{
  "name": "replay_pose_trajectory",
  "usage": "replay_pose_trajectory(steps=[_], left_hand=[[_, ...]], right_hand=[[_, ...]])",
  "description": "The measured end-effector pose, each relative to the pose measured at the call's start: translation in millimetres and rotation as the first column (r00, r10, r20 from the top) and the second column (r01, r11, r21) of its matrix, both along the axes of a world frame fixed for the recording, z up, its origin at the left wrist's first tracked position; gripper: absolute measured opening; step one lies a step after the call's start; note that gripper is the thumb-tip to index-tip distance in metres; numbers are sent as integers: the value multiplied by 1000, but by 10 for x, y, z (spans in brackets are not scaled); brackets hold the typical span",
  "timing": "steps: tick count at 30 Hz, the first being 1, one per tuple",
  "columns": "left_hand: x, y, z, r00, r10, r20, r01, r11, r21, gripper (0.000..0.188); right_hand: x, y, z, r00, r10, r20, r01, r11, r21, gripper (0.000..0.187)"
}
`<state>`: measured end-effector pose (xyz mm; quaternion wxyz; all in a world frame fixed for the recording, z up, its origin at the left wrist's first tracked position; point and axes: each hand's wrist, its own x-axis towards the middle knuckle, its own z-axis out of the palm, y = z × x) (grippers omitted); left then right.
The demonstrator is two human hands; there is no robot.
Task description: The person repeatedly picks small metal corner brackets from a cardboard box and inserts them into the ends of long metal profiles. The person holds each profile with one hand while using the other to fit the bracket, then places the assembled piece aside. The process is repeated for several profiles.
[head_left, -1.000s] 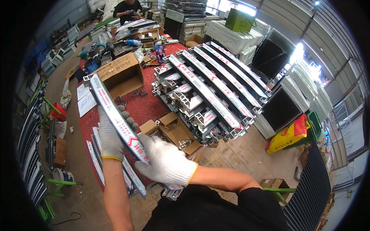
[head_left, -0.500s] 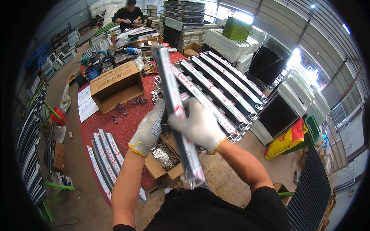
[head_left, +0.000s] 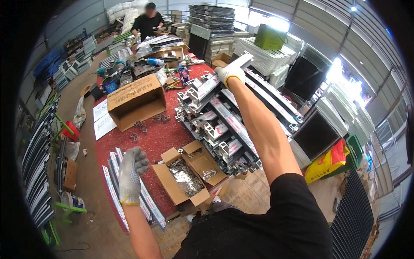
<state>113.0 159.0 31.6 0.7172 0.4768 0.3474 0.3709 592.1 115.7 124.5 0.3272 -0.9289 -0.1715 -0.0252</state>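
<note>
Out over the stack at the far side of the table, my right hand [head_left: 230, 75], in a white knit glove, is closed on a metal profile bar [head_left: 208, 87] with printed white film. The bar slants across other profile bars [head_left: 235, 121], whose hollow ends face the table's middle. My left hand [head_left: 130, 175], in a dotted glove, holds nothing; its fingers are extended and slightly bent. It is above a few flat film-covered strips [head_left: 152, 205] at the table's left edge. Between my arms, an opened carton [head_left: 161, 177] holds many small metal pieces [head_left: 185, 178].
On the red table [head_left: 168, 136] lie a larger cardboard box [head_left: 136, 97], paper sheets [head_left: 103, 118] and small metal brackets [head_left: 140, 126]. A co-worker [head_left: 148, 23] stands at the far end. Wrapped stacks [head_left: 267, 49] and a yellow-red bag [head_left: 326, 162] are to the right.
The bar went from upright before me, between both hands, to lying slanted over the far stack in my right hand. My left hand let go and moved left and down.
</note>
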Motion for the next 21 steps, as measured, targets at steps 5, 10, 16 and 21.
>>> replay_pose_trajectory(steps=[5, 10, 16, 21], left_hand=[[-322, -166, -123, 992, 42, -122, -41, 999, 10, 56], [-613, -286, -338, 986, 156, -61, -161, 984, -74, 58], [-819, -349, -618, 976, 195, -96, -203, 975, -86, 60], [-1001, -462, -1108, 547, 573, -610, -203, 798, 568, 50]], right_hand=[[321, 481, -265, 996, 89, 11, -79, 933, -351, 67], [467, 709, -369, 985, 172, -7, -162, 911, -380, 62], [648, 697, -372, 957, 284, -63, -285, 876, -390, 63], [582, 436, 33, 917, 398, 25, -353, 840, -412, 87]])
